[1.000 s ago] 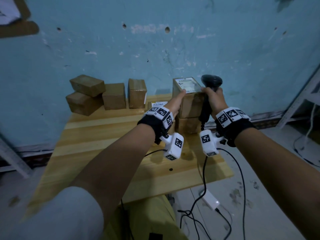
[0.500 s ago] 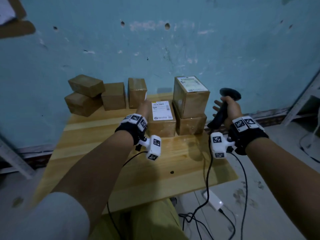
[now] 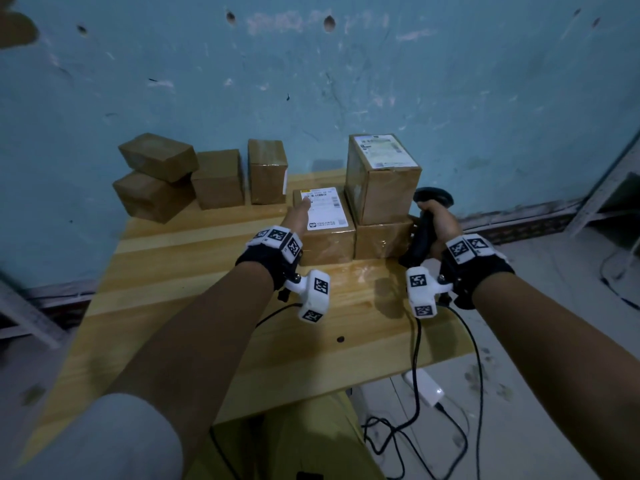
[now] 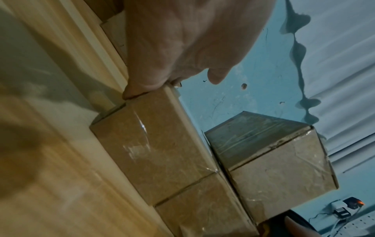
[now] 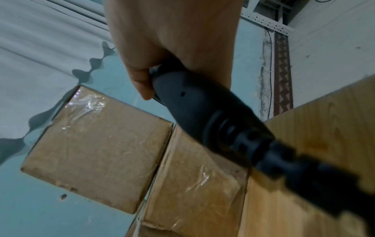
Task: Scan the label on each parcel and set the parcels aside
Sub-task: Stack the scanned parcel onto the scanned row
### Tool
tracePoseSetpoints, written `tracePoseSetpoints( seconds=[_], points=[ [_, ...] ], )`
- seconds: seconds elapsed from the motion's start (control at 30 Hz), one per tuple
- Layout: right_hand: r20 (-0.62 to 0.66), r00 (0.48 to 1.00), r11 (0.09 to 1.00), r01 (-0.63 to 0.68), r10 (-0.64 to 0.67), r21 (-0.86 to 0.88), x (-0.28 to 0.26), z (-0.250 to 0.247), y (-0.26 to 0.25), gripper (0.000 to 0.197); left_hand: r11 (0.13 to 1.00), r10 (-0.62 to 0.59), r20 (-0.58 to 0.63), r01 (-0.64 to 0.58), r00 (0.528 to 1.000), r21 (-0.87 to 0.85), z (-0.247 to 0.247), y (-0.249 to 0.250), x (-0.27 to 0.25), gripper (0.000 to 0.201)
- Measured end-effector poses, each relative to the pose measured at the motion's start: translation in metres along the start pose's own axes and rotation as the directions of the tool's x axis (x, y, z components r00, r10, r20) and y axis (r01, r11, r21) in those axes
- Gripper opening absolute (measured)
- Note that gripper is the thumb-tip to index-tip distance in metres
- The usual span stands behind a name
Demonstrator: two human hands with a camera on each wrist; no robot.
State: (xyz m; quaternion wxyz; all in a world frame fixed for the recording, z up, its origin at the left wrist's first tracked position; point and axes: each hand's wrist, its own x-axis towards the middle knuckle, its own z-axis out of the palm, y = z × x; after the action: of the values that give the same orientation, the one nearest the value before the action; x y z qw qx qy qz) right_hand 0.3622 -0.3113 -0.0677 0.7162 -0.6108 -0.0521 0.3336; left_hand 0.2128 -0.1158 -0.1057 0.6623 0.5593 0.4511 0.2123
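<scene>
A low brown parcel [image 3: 323, 233] with a white label on top lies mid-table. My left hand [image 3: 296, 216] holds its left top edge, the thumb stretched over the label; in the left wrist view the left hand [image 4: 146, 83] presses on the low parcel's [image 4: 154, 149] corner. A tall labelled parcel [image 3: 384, 181] stands on another parcel [image 3: 382, 240] just to the right. My right hand [image 3: 438, 220] grips the black scanner [image 3: 424, 237] beside that stack, head up. In the right wrist view the right hand [image 5: 172, 40] is wrapped round the scanner [image 5: 202, 112] handle.
Several brown parcels [image 3: 218, 178] sit along the blue wall at the back left of the wooden table [image 3: 194, 306]. The scanner's cable hangs off the front edge to a white adapter [image 3: 424, 388] on the floor. A metal rack [image 3: 606, 195] stands at the right.
The tall parcel, held up by the scanner a second ago, now stands on the right stack. My left hand moved left onto the low labelled parcel. My right hand lowered the scanner.
</scene>
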Motion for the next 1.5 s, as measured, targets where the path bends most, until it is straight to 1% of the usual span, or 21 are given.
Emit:
tracePoseSetpoints(
  seconds=[0.07,0.1,0.17,0.2,0.27,0.3,0.43,0.5,0.57,0.6,0.63,0.7,0.73,0.83,0.93,1.0,1.1,1.17,1.33,1.43,1.5],
  points=[
    [-0.015,1.0,0.999,-0.008,0.007,-0.044,-0.002,0.001,-0.001,0.016,1.0,-0.017,0.01,0.017,1.0,-0.008,0.001,-0.005,0.01,0.087],
    [-0.023,1.0,0.997,-0.004,0.002,-0.078,0.0,0.001,-0.001,0.019,1.0,-0.004,0.005,0.004,1.0,-0.008,0.001,-0.002,0.003,0.084],
    [-0.044,0.999,0.988,0.002,-0.009,-0.156,0.002,0.0,0.0,0.032,1.0,0.019,0.004,-0.019,1.0,-0.019,0.002,0.008,-0.019,0.067],
    [-0.045,0.999,0.984,0.003,-0.012,-0.177,0.003,0.0,0.0,0.035,0.999,0.027,-0.001,-0.027,1.0,-0.027,0.004,0.013,-0.034,0.063],
    [-0.033,0.999,0.981,0.01,-0.017,-0.194,0.003,0.002,0.001,0.031,0.999,0.026,-0.012,-0.027,1.0,-0.028,0.006,0.014,-0.042,0.065],
    [-0.037,0.999,0.98,0.004,-0.012,-0.197,0.002,0.003,0.001,0.03,0.999,0.02,-0.004,-0.02,1.0,-0.035,0.007,0.011,-0.036,0.069],
    [-0.062,0.998,0.981,0.015,-0.027,-0.192,0.002,0.003,0.002,0.019,1.0,-0.016,0.016,0.016,1.0,-0.013,0.007,-0.012,0.011,0.104],
    [-0.066,0.998,0.984,0.012,-0.024,-0.18,0.002,0.003,0.003,0.019,0.999,-0.033,0.019,0.033,0.999,0.002,0.007,-0.021,0.032,0.111],
    [-0.054,0.998,0.986,0.013,-0.022,-0.164,0.002,0.003,0.003,0.02,0.998,-0.065,0.063,0.064,0.996,0.022,0.006,-0.014,0.017,0.111],
    [-0.052,0.999,0.987,0.005,-0.014,-0.16,0.001,0.003,0.003,0.021,0.998,-0.052,0.074,0.051,0.996,0.026,0.005,-0.002,-0.011,0.108],
    [-0.048,0.999,0.988,-0.004,-0.004,-0.151,0.004,0.001,0.004,0.023,0.999,-0.046,0.07,0.044,0.996,0.032,0.002,0.003,-0.02,0.098],
    [-0.038,0.999,0.99,0.003,-0.008,-0.14,0.004,0.0,0.004,0.025,0.999,0.003,0.081,-0.006,0.997,0.043,-0.003,0.012,-0.037,0.068],
    [-0.044,0.999,0.99,0.013,-0.019,-0.14,0.003,0.0,0.004,0.027,0.999,0.001,0.075,-0.004,0.997,0.039,-0.006,0.016,-0.046,0.064],
    [-0.094,0.991,0.992,0.086,-0.094,-0.087,-0.011,0.005,-0.002,0.038,0.997,0.024,0.024,-0.026,0.999,0.079,-0.01,0.032,-0.083,0.062],
    [-0.145,0.975,0.983,0.152,-0.166,-0.102,-0.026,0.01,-0.011,0.048,0.993,0.021,-0.019,-0.018,1.0,0.121,-0.015,0.042,-0.114,0.061],
    [-0.174,0.964,0.976,0.184,-0.203,-0.115,-0.034,0.009,-0.017,0.051,0.991,0.054,-0.028,-0.05,0.998,0.123,-0.018,0.044,-0.127,0.061],
    [-0.212,0.948,0.97,0.221,-0.239,-0.104,-0.05,0.007,-0.027,0.05,0.991,0.074,-0.034,-0.07,0.997,0.113,-0.022,0.046,-0.145,0.054],
    [-0.233,0.931,0.959,0.263,-0.282,-0.111,-0.06,0.008,-0.031,0.039,0.987,0.1,-0.04,-0.095,0.994,0.128,-0.025,0.048,-0.159,0.051],
    [-0.192,0.899,0.919,0.387,-0.394,-0.074,-0.096,0.026,-0.039,0.03,0.975,0.143,-0.064,-0.129,0.988,0.183,-0.031,0.053,-0.181,0.052],
    [-0.122,0.891,0.899,0.437,-0.438,-0.036,-0.119,0.046,-0.042,0.035,0.962,0.18,-0.08,-0.159,0.98,0.221,-0.04,0.057,-0.189,0.057],
    [-0.091,0.888,0.892,0.448,-0.451,-0.058,-0.129,0.059,-0.04,0.036,0.962,0.187,-0.067,-0.168,0.98,0.217,-0.048,0.059,-0.192,0.058]
  ],
)
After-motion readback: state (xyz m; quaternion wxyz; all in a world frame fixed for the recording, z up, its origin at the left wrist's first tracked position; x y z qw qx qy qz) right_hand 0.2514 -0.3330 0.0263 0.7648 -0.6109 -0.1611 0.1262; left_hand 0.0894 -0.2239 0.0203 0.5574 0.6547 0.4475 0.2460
